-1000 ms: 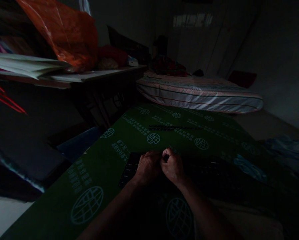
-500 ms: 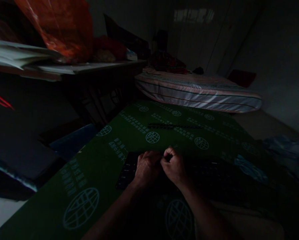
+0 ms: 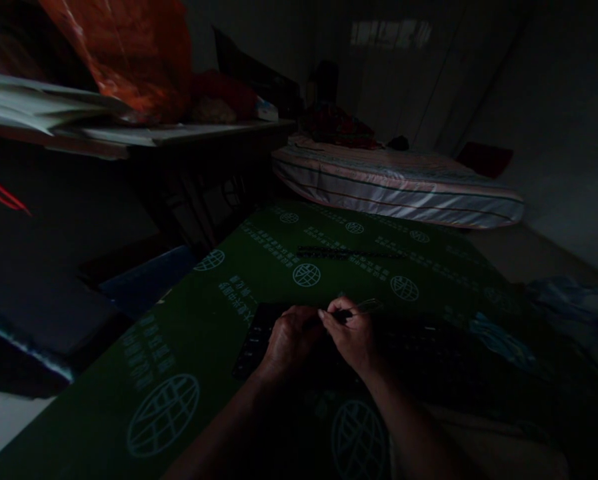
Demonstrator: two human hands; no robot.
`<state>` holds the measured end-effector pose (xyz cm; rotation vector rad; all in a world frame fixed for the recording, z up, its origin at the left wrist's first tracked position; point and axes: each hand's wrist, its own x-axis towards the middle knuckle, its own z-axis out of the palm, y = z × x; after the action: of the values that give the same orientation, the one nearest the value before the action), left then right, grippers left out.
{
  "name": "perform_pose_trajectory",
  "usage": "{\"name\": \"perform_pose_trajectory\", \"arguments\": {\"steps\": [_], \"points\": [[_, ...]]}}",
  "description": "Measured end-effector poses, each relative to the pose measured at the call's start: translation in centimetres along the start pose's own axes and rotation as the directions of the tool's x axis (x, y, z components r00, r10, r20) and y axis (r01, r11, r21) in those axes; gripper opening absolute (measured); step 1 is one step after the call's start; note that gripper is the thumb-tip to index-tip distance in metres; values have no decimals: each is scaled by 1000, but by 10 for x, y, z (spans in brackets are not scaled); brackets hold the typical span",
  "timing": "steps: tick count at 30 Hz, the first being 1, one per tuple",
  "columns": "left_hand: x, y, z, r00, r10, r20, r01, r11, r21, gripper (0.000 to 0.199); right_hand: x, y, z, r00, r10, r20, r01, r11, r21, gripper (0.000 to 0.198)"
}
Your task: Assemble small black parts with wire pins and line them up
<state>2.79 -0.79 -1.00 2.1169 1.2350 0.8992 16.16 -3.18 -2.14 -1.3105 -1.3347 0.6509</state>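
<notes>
"What's different over there? It's so dim I can hardly see."

"The right hand point(image 3: 355, 337). Half a second ago it was bunched up tight; now a slim tool point(image 3: 369, 306) shows in its fingers, with a thin, looped end poking out to the right."

"So it has hold of that?"

"Yes, pinched between thumb and fingers, not a full fist. The tool has tipped over sideways, so I'd say it's being turned in the fingers rather than pressed down on anything."

"And the left hand point(image 3: 289, 337)?"

"Hardly shifted. It's curled low over the keyboard point(image 3: 250, 352), just beside the right. There's something dark by its fingertips, but I can't tell whether it's gripping that or only resting."

"Where's the keyboard, exactly?"

"Flat on the green tabletop point(image 3: 99, 437), under both hands, sticking out on either side of them. It looks to lie where it did, so the work seems to be going on at that same spot."

"And farther back?"

"A dark strip point(image 3: 323, 253), lying well apart from the hands."
</notes>
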Motion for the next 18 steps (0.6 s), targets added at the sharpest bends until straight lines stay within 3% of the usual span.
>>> {"name": "perform_pose_trajectory", "arguments": {"steps": [8, 18], "points": [[1, -4, -1, 997, -78, 3, 77, 987, -141, 11, -1, -1, -1, 999, -40, 12, 41, 999, -18, 21], [2, -6, -1, 997, -77, 32, 83, 950, -300, 17, 2, 0, -2, 996, -84, -39, 83, 996, -11, 20]]}}
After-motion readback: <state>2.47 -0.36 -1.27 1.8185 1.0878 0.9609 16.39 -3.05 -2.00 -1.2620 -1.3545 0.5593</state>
